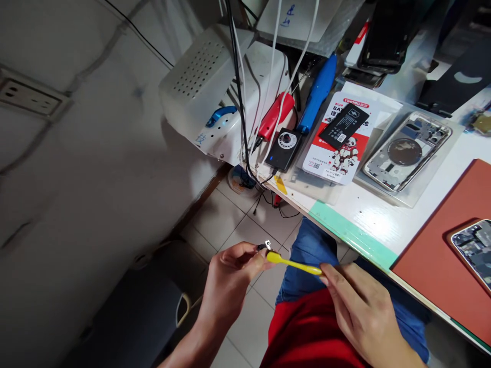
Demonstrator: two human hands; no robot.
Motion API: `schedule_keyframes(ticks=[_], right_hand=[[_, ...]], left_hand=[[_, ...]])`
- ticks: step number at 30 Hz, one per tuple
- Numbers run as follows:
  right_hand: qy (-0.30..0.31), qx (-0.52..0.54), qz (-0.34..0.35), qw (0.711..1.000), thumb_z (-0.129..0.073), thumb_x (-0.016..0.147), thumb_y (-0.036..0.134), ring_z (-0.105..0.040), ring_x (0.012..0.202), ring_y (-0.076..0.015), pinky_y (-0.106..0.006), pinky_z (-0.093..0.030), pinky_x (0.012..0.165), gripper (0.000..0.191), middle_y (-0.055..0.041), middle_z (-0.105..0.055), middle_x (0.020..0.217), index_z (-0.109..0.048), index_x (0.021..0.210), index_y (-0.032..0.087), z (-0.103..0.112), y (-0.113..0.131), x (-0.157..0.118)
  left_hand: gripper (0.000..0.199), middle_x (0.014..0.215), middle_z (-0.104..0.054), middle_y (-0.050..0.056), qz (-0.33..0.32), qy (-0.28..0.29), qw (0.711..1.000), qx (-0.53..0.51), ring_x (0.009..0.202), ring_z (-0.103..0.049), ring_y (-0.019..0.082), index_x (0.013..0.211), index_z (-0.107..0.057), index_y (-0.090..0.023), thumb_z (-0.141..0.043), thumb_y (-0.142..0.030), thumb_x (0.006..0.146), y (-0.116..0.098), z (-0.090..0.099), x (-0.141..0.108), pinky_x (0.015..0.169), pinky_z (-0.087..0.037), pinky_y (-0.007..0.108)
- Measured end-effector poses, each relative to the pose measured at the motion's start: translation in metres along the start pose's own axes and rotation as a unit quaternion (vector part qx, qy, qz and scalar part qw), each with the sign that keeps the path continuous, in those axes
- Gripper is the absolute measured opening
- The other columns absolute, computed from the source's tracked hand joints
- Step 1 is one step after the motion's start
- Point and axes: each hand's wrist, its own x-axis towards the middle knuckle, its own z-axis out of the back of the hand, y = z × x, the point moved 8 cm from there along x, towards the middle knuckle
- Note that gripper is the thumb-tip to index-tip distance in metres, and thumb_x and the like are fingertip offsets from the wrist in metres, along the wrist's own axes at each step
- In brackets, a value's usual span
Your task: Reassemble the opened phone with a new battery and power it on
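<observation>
My left hand [230, 271] pinches a small dark part with a shiny metal end [267, 244], held over the floor beside the table. Its exact kind is too small to make out. A yellow toothbrush [297, 265] is gripped at its handle end by my right hand [360, 296]. The brush's head lies at the left fingertips, right against or just below the small part; its bristles are hidden from this angle.
On the table stand an opened phone housing [406, 151], a battery [345, 126] on its printed package [326, 166] and a black dial controller [284, 149]. An orange-red mat [441, 220] carries another opened phone [475, 250]. Cables [240, 92] hang near a white perforated casing [199, 66].
</observation>
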Motion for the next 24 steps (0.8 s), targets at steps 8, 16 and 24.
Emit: schedule_keyframes(ticks=[8, 16, 24], right_hand=[[-0.025, -0.013, -0.025, 0.999, -0.063, 0.103, 0.008, -0.060, 0.067, -0.0168, -0.028, -0.053, 0.061, 0.036, -0.0058, -0.063, 0.085, -0.067, 0.137, 0.017, 0.006, 0.001, 0.000], [-0.025, 0.056, -0.057, 0.997, -0.059, 0.105, 0.009, -0.062, 0.064, -0.0139, -0.024, -0.054, 0.059, 0.028, -0.0044, -0.064, 0.083, -0.069, 0.131, 0.015, 0.004, -0.003, 0.001], [-0.037, 0.082, -0.106, 0.990, -0.058, 0.108, 0.014, -0.063, 0.060, -0.0127, -0.023, -0.055, 0.059, 0.019, -0.0015, -0.064, 0.078, -0.073, 0.120, 0.016, 0.001, -0.007, 0.002]], left_hand=[[0.032, 0.075, -0.082, 0.009, 0.005, 0.008, 1.000, 0.006, 0.082, -0.082, 0.032, 0.069, -0.079, -0.018, -0.099, -0.042, 0.065, -0.001, -0.001, 0.000, 0.083, -0.067, 0.040], [0.044, 0.065, -0.077, 0.004, 0.075, 0.027, 0.989, -0.125, 0.071, -0.083, 0.033, 0.064, -0.070, -0.017, -0.106, -0.039, 0.054, 0.010, -0.009, 0.005, 0.073, -0.070, 0.042], [0.036, 0.070, -0.080, 0.007, 0.103, 0.067, 0.977, -0.174, 0.069, -0.083, 0.029, 0.069, -0.073, -0.015, -0.104, -0.031, 0.064, 0.016, -0.012, 0.006, 0.071, -0.070, 0.037]])
